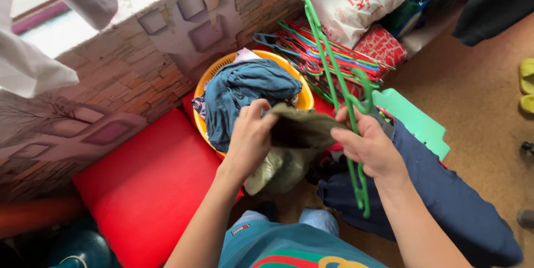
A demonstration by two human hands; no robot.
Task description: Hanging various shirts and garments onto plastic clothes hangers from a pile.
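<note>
1. My left hand grips the olive garment, held mid-scene before the yellow basket.
2. My right hand clasps the green hanger; its long axis runs far-left to near-right, garment just left.

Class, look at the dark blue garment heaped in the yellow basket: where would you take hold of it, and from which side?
Grip the dark blue garment at its raised top fold, coming from above. It is heaped over the yellow basket rim, so the top is exposed while the wall blocks the far side.
</note>
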